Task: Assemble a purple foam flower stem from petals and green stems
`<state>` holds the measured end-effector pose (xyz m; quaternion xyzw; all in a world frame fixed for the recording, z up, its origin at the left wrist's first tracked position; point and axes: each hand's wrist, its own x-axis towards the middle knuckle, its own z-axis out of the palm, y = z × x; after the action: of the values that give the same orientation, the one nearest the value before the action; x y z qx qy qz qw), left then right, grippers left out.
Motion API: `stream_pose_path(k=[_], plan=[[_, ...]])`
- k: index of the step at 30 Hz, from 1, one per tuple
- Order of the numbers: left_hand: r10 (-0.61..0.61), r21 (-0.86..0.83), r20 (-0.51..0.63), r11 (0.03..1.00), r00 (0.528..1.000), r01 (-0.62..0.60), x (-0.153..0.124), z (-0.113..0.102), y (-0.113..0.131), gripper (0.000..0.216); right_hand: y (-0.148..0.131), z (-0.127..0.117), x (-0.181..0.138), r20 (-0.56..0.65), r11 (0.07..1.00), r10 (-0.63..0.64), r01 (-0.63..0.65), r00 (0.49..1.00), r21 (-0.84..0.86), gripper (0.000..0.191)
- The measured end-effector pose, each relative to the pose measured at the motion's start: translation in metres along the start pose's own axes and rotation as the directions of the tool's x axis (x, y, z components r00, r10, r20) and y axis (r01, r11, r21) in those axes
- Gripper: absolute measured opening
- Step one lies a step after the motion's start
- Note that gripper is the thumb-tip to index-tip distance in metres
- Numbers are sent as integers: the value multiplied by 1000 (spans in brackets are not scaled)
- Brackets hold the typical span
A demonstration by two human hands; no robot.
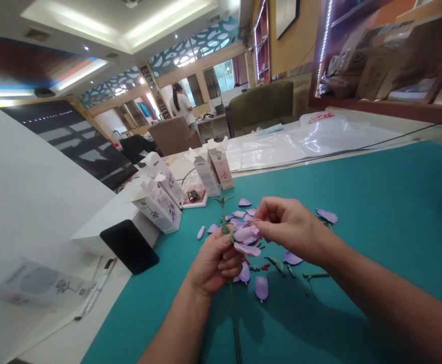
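My left hand [214, 263] is closed round a thin green stem [234, 316] that runs down toward me and pokes up past my fingers. At the top of my fist the stem carries pale purple petals [246, 241]. My right hand [290, 225] pinches one of these petals at the stem with thumb and fingers. Both hands hover just above a teal mat [376, 212]. Loose purple petals [261, 288], small green leaf pieces [281, 266] and tiny red bits [264, 266] lie scattered on the mat under and behind my hands.
Opened white and pink cartons [160, 199] stand at the mat's far left, with a dark phone [130, 246] and a pen [95, 293] near them. Clear plastic sheets [312, 139] lie beyond the mat. Another person [182, 107] stands far back by armchairs.
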<state>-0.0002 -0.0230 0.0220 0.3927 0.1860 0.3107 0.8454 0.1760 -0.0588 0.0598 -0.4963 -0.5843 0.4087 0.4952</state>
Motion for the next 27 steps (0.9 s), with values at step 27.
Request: stream_pose_path(k=[27], plan=[[6,-21,-61,1000,998,-7,3,-2,1,36,8,-6,7,111,985,108,-122,988,125,26]])
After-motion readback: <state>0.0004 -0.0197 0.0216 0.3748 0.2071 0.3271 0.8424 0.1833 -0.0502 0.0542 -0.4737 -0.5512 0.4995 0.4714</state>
